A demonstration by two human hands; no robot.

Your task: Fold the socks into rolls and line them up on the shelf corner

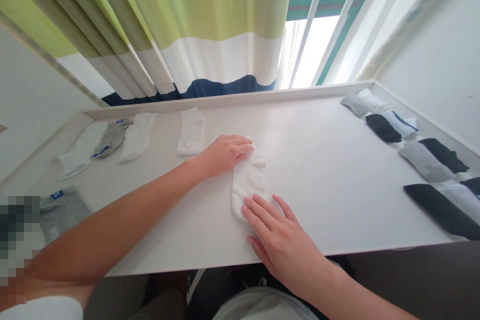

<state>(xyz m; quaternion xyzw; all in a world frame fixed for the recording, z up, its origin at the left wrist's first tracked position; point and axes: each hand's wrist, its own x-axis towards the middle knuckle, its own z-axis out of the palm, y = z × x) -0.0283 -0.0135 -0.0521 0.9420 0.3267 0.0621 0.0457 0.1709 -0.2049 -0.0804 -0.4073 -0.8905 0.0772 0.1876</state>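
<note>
A white sock lies flat on the white tabletop in front of me. My left hand rests over its far end, fingers extended and hiding part of the cuff or toe there. Across the near end lies my right hand, palm down with fingers spread, the thumb off the fabric. Neither hand grips the sock. Just beyond my left hand is another white sock, laid flat and apart from the first.
At the left are more white socks, a grey sock with blue marks and a grey sock beside my left forearm. Folded black, grey and white socks line the right side. A raised rim borders the back, below a curtain.
</note>
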